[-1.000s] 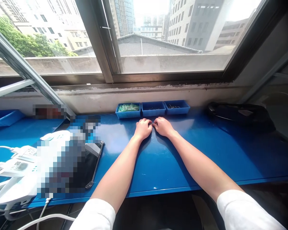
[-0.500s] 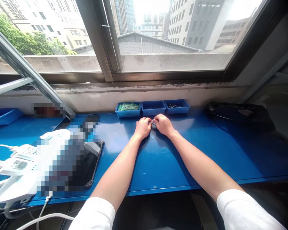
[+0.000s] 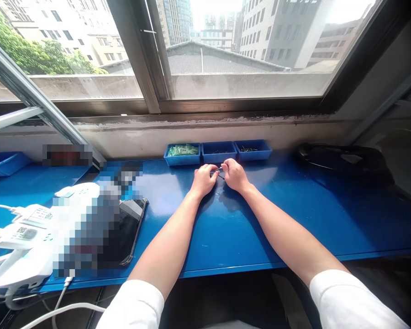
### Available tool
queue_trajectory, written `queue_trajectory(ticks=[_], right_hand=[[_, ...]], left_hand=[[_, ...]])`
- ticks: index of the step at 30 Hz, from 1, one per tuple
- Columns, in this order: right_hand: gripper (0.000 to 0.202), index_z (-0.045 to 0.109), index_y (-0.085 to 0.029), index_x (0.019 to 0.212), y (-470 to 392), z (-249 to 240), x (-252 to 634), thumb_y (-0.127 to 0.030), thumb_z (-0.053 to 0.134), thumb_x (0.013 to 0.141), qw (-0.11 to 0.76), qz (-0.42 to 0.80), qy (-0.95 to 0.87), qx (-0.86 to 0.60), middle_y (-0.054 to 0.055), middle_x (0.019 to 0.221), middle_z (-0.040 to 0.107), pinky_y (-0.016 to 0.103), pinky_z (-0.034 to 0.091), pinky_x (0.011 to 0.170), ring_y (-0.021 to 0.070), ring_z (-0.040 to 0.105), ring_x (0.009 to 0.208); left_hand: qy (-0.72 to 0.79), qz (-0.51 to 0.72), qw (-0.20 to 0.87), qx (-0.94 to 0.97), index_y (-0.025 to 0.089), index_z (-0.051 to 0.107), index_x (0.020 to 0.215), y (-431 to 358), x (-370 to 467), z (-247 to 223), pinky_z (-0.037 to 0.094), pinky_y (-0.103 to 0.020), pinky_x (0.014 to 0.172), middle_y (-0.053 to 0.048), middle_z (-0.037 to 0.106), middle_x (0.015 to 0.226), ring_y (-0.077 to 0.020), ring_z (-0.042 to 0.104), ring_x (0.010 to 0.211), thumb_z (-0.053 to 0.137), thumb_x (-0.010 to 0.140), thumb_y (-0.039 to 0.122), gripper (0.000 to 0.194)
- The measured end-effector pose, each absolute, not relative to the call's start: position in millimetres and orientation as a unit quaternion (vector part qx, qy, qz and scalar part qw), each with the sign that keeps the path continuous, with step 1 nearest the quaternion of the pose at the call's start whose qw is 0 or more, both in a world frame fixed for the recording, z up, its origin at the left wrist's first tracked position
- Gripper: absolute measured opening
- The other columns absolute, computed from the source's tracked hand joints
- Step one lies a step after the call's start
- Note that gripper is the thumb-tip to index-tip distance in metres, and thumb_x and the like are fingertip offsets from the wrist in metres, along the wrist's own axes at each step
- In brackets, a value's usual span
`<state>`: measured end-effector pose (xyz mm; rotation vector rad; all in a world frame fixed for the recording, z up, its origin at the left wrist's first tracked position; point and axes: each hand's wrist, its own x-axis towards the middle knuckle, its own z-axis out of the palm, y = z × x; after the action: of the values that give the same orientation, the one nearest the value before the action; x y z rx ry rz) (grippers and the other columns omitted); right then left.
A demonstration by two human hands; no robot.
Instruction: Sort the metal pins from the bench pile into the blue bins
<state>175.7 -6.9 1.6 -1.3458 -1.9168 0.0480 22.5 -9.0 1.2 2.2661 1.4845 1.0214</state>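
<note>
My left hand (image 3: 204, 178) and my right hand (image 3: 235, 176) are close together above the blue tabletop, in front of the bins. Their fingers are closed in pinches. A thin, rod-like piece (image 3: 219, 169) spans the small gap between the fingertips, and both hands seem to grip it. Just below it, a second thin dark piece (image 3: 222, 177) sticks out from the left fingers. Both pieces are too small to name. Behind the hands, three blue bins stand in a row: the left bin (image 3: 183, 161) holds green-and-clear packets, the middle bin (image 3: 219, 158) a few tiny dark pieces, the right bin (image 3: 255, 156) thin dark pieces.
At the left lie a white power strip (image 3: 30, 265) with plugs and cables and a dark phone-like device (image 3: 132, 230), partly blurred out. A black bag-like object (image 3: 345, 164) rests at the back right. The window wall (image 3: 130, 137) bounds the table behind.
My right hand has turned and drawn slightly away from my left, widening the gap between the fingertips. More of the thin pieces shows there.
</note>
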Motion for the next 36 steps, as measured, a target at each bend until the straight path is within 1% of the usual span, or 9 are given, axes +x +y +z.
queue_trajectory(ticks=[8, 14, 18, 20, 23, 27, 30, 33, 36], right_hand=[[0.046, 0.050, -0.020, 0.063, -7, 2, 175, -0.042, 0.026, 0.095, 0.363, -0.007, -0.741, -0.565, 0.006, 0.062, 0.058, 0.027, 0.036, 0.060, 0.0156, 0.052, 0.058], [0.038, 0.060, -0.020, 0.082, -15, 8, 173, -0.054, 0.045, 0.087, 0.493, 0.166, -0.695, -0.496, 0.000, 0.060, 0.059, 0.024, 0.039, 0.055, 0.0120, 0.051, 0.053], [0.038, 0.061, -0.018, 0.071, -18, 11, 172, -0.054, 0.053, 0.081, 0.527, 0.255, -0.675, -0.450, -0.001, 0.059, 0.057, 0.024, 0.039, 0.051, 0.0115, 0.049, 0.053], [0.036, 0.062, -0.018, 0.071, -14, 12, 174, -0.052, 0.054, 0.080, 0.538, 0.247, -0.658, -0.465, 0.000, 0.061, 0.059, 0.025, 0.042, 0.054, 0.0127, 0.051, 0.056], [0.030, 0.064, -0.019, 0.080, -3, 13, 185, -0.045, 0.050, 0.083, 0.542, 0.148, -0.634, -0.532, 0.004, 0.074, 0.065, 0.030, 0.047, 0.067, 0.0166, 0.056, 0.067], [0.034, 0.063, -0.016, 0.106, 16, 13, 211, -0.034, 0.052, 0.079, 0.464, -0.011, -0.622, -0.630, 0.012, 0.110, 0.064, 0.048, 0.039, 0.093, 0.0291, 0.050, 0.105], [0.049, 0.054, -0.018, 0.123, 25, 7, 227, -0.034, 0.052, 0.077, 0.387, -0.032, -0.625, -0.677, 0.014, 0.129, 0.054, 0.056, 0.035, 0.091, 0.0346, 0.041, 0.112], [0.065, 0.043, -0.021, 0.134, 28, -1, 232, -0.038, 0.058, 0.072, 0.311, -0.008, -0.644, -0.699, 0.014, 0.146, 0.035, 0.057, 0.035, 0.088, 0.0377, 0.037, 0.114], [0.071, 0.038, -0.020, 0.137, 23, -4, 225, -0.037, 0.059, 0.072, 0.303, -0.017, -0.645, -0.701, 0.016, 0.151, 0.022, 0.058, 0.035, 0.089, 0.0398, 0.033, 0.118]], left_hand=[[0.501, 0.375, 0.126, 0.770, 0.024, 0.069, 0.098, -9, 22, 2, 0.041, -0.030, 0.093, -0.003, 0.070, 0.100, -0.0170, 0.060, 0.100, 0.050, 0.090, 0.031, 0.022], [0.537, 0.356, 0.113, 0.756, 0.025, 0.070, 0.095, -9, 22, 2, 0.037, -0.034, 0.096, -0.002, 0.070, 0.101, -0.0180, 0.060, 0.101, 0.046, 0.092, 0.031, 0.024], [0.531, 0.364, 0.114, 0.757, 0.025, 0.069, 0.094, -9, 23, 2, 0.036, -0.034, 0.095, -0.001, 0.070, 0.098, -0.0174, 0.060, 0.100, 0.048, 0.091, 0.030, 0.022], [0.533, 0.369, 0.110, 0.753, 0.026, 0.066, 0.103, -10, 23, 3, 0.037, -0.034, 0.095, -0.002, 0.069, 0.101, -0.0180, 0.060, 0.101, 0.050, 0.090, 0.033, 0.023], [0.566, 0.371, 0.098, 0.729, 0.022, 0.057, 0.120, -9, 23, 4, 0.039, -0.034, 0.093, -0.006, 0.065, 0.108, -0.0205, 0.058, 0.105, 0.053, 0.087, 0.034, 0.036], [0.617, 0.337, 0.084, 0.706, 0.019, 0.059, 0.114, -7, 23, 1, 0.042, -0.038, 0.091, -0.009, 0.063, 0.109, -0.0245, 0.056, 0.107, 0.054, 0.084, 0.029, 0.032], [0.630, 0.302, 0.066, 0.713, 0.018, 0.063, 0.105, -6, 24, -3, 0.043, -0.042, 0.091, -0.011, 0.063, 0.106, -0.0287, 0.055, 0.106, 0.055, 0.082, 0.033, 0.029], [0.626, 0.280, 0.057, 0.726, 0.017, 0.066, 0.101, -5, 24, -4, 0.044, -0.043, 0.090, -0.013, 0.063, 0.103, -0.0302, 0.056, 0.104, 0.053, 0.082, 0.034, 0.029], [0.618, 0.263, 0.060, 0.738, 0.017, 0.068, 0.099, -6, 24, -4, 0.046, -0.041, 0.088, -0.013, 0.064, 0.101, -0.0295, 0.057, 0.101, 0.053, 0.081, 0.033, 0.028]])
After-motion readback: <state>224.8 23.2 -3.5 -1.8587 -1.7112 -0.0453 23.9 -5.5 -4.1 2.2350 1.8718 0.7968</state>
